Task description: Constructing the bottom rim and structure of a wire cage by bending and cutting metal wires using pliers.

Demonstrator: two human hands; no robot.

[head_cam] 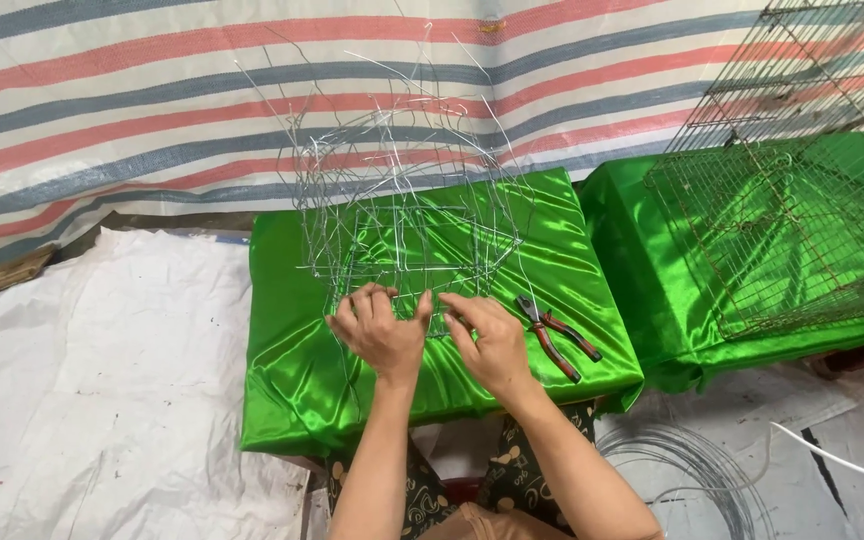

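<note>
I am working at the green satin-draped worktop (302,400), centre scene. I am forming the half-built wire frame (402,200), thin, springy, loose strands splaying far. My left hand (377,330) and right hand (492,340) are both pinching its near edge; tighter twisting appears needed. Red-handled pliers (557,335) are lying just right.

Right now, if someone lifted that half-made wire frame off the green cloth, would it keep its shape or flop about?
The wire frame is thin strands with wide gaps, so it is probably very light. Its loose ends stick up crookedly, so it would likely wobble and bend rather than stay rigid. Both the left hand and right hand grip its lower edge, which suggests it needs steadying. The ends may snag the green cloth.
</note>
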